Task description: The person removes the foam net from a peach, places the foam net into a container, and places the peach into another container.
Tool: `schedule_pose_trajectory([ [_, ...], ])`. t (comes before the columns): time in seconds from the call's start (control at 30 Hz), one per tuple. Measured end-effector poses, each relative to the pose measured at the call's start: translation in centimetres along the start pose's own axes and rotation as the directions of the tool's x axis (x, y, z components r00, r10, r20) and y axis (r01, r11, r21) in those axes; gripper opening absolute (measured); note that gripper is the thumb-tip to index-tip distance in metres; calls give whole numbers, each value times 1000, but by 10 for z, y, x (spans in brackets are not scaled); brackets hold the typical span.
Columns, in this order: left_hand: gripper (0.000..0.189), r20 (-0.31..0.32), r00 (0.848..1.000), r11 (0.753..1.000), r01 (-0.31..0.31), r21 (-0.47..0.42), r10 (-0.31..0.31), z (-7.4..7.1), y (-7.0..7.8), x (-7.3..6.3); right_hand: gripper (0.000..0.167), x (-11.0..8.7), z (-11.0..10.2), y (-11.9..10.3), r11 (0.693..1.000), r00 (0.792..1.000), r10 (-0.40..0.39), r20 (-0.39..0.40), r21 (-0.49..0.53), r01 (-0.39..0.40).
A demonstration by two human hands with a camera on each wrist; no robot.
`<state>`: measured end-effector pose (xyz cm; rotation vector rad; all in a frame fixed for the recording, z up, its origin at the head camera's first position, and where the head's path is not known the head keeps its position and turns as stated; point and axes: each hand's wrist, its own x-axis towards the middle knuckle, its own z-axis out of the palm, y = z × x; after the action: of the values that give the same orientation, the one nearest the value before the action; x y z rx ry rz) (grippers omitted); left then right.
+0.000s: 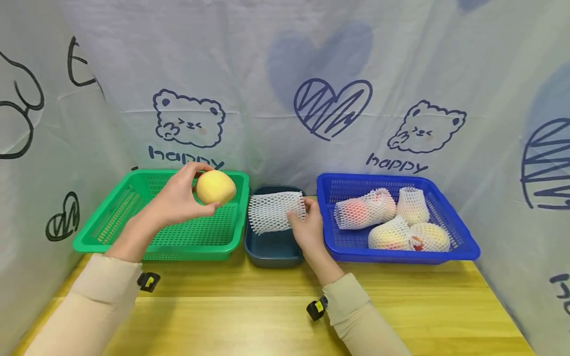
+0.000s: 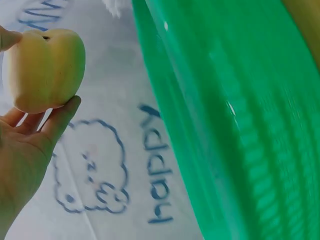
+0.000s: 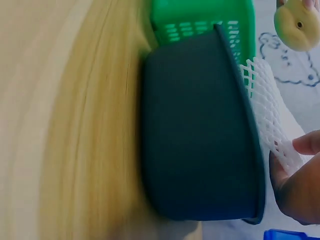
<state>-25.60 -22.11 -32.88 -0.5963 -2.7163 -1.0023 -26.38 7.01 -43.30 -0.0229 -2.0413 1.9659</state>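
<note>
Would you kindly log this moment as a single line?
left hand: holds yellow fruit | right hand: holds white foam net above dark bin | blue basket: netted fruit inside

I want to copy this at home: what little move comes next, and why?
Probably bring the yellow fruit to the white foam net: the left hand holds the fruit bare, the right hand pinches the net, and fruits in the blue basket wear nets.
</note>
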Motion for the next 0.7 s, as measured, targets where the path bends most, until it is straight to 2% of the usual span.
schedule_pose_trajectory([
  [0.13,79,63,993,995,102,18,-103,-14,-20,16,47,12,5,7,991,997,68,-23,-118,-70],
  [0.23,80,79,983,986,167,20,-168,-20,-38,23,50,22,9,14,981,994,110,-25,-156,-113],
  [0.33,81,69,970,973,231,13,-231,-25,-56,25,54,29,14,18,977,989,147,-22,-155,-148],
  [0.43,83,24,954,954,298,1,-298,-30,-73,25,55,35,19,22,974,988,153,-26,-163,-156],
  [0.5,86,-20,939,939,343,-8,-343,-33,-83,24,54,39,22,25,969,989,148,-28,-194,-151],
  [0.6,89,-84,909,912,408,-30,-409,-34,-95,22,55,45,27,31,957,991,131,-10,-261,-129],
  [0.7,89,-130,867,877,476,-67,-480,-32,-104,22,59,49,29,36,937,992,122,27,-332,-107],
])
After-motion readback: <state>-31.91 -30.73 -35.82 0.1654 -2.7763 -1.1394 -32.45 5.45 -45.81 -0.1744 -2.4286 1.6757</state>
